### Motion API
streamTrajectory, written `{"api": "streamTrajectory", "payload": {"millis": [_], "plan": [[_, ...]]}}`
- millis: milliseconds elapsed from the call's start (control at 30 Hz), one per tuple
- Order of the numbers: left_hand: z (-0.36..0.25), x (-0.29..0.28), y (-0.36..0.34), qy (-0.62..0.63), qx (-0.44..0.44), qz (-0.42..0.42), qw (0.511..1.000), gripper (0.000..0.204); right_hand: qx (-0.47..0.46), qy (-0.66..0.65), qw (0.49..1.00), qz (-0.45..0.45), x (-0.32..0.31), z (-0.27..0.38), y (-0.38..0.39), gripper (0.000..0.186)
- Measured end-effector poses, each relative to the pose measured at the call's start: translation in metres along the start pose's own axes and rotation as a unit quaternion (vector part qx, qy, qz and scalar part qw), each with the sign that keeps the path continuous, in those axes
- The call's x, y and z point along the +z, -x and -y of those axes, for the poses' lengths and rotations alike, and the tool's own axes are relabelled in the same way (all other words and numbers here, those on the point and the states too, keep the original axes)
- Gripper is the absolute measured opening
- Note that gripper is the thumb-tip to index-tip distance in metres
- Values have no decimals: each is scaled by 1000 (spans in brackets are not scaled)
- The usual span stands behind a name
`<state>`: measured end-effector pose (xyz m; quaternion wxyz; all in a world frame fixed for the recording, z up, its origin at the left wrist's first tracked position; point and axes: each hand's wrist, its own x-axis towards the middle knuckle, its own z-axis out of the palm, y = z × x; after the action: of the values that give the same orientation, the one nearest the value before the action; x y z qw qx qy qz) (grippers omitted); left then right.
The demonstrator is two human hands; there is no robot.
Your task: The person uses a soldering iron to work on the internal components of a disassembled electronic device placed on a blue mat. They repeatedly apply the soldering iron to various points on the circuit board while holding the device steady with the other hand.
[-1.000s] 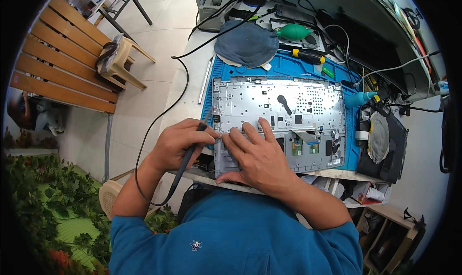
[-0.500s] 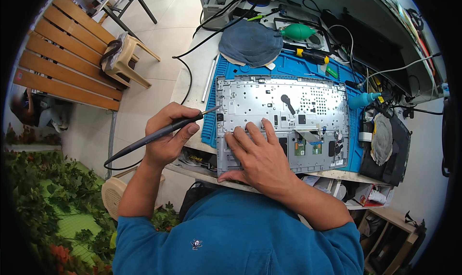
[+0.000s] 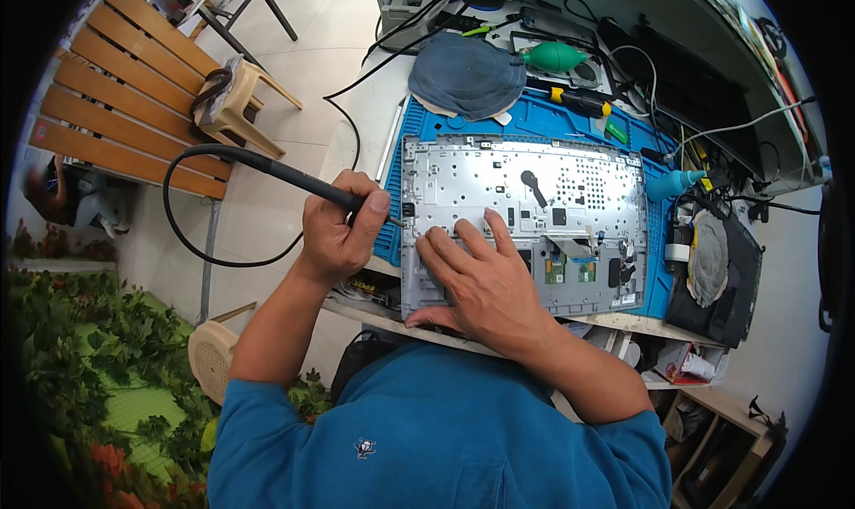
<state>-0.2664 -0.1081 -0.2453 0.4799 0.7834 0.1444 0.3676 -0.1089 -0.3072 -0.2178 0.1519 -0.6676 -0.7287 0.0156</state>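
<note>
My left hand (image 3: 352, 224) is closed around a black corded pen-like tool (image 3: 303, 182), whose metal tip reaches the left edge of a silver laptop chassis (image 3: 570, 224) just below a black port piece; whether it touches is hard to tell. My right hand (image 3: 472, 286) lies spread on the lower left of the chassis, fingertips on the metal, thumb at the near edge. The chassis has many small holes, a black patch, exposed green boards and a ribbon cable (image 3: 570, 249). It rests on a blue work mat (image 3: 656, 268).
Behind are a grey cloth pad (image 3: 465, 73), a green bulb blower (image 3: 554, 57) and a yellow-black screwdriver (image 3: 579, 102). A teal bottle (image 3: 668, 187), cables and a black device (image 3: 721, 313) crowd the right. Leftward are a plastic stool (image 3: 245, 108), wooden slats (image 3: 125, 126) and another person (image 3: 53, 197).
My left hand has moved up and right, and the tool has swung from rising out of the lower left to sloping down from the upper left. My right hand stays put.
</note>
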Motion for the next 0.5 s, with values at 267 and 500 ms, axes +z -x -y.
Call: {"api": "streamTrajectory", "payload": {"millis": [267, 500], "plan": [[2, 12, -1, 18, 24, -37, 999, 20, -4, -7, 1000, 8, -4, -1, -7, 96], [11, 15, 2, 3, 29, -22, 999, 20, -11, -26, 999, 33, -11, -3, -16, 90]]}}
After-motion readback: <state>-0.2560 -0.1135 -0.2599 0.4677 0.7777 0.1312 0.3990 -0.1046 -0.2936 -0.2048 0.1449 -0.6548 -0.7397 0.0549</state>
